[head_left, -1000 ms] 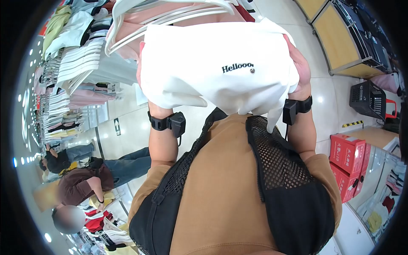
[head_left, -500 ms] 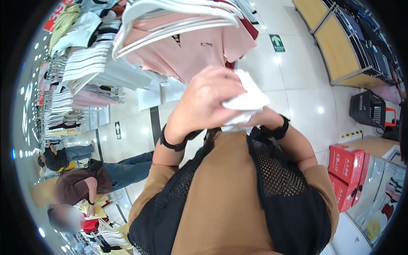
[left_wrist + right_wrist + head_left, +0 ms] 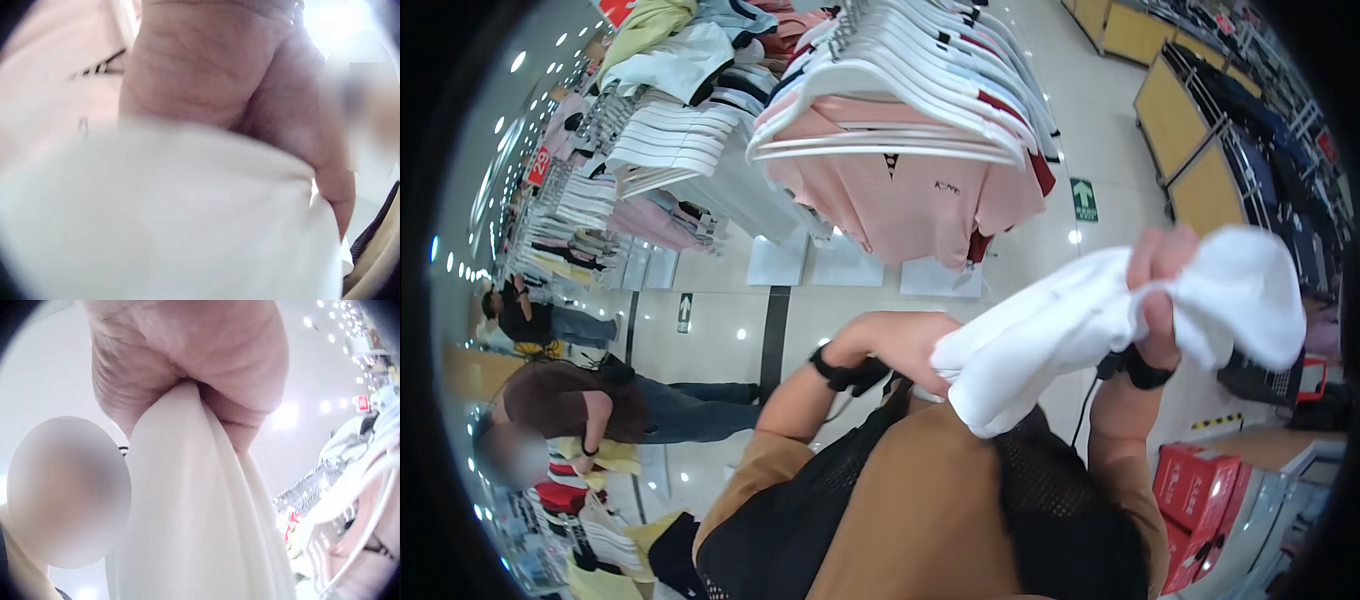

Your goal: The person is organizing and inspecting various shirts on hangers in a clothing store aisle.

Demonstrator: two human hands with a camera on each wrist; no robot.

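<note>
A white garment (image 3: 1045, 335) stretches between both hands in front of the torso, bunched and folded lengthwise. My right hand (image 3: 1162, 290) grips it near its right end, and loose cloth hangs beyond the fist. At the other end, my left hand (image 3: 910, 345) holds the edge, its fingertips hidden behind cloth. The left wrist view shows the white cloth (image 3: 175, 212) below the left hand (image 3: 219, 69), whose fingers curl behind it. In the right wrist view, the right hand (image 3: 194, 356) pinches gathered cloth (image 3: 187, 487) that falls in folds.
Pink shirts (image 3: 880, 205) hang on white hangers (image 3: 890, 90) ahead. More racks stand left, near a person in a dark shirt (image 3: 550, 400). To the right are a wooden rack (image 3: 1170, 100), a black basket (image 3: 1250, 378) and red boxes (image 3: 1195, 487).
The garment, first spread with its print facing up, then bunched between close hands, is now stretched out lengthwise. The right hand has moved out to the right. The view has shifted, showing more hanging shirts.
</note>
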